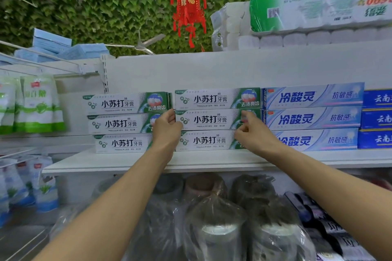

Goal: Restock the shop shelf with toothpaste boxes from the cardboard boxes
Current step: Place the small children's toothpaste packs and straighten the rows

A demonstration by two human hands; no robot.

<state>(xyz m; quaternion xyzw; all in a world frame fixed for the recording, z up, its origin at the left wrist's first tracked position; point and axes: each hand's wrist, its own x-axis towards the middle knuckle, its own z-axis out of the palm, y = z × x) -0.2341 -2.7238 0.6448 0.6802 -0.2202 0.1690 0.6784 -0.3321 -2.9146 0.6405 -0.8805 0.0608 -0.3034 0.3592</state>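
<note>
We are seating the green-and-white cardboard toothpaste box (210, 119) between our hands into its stack on the white shop shelf (127, 163), left hand (167, 125) gripping one end, right hand (252, 131) pinching the other; next, we judge, square it flush and let go.

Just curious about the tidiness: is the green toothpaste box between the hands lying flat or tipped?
Flat: the middle green toothpaste box lies level between the box above and the box below.
</note>
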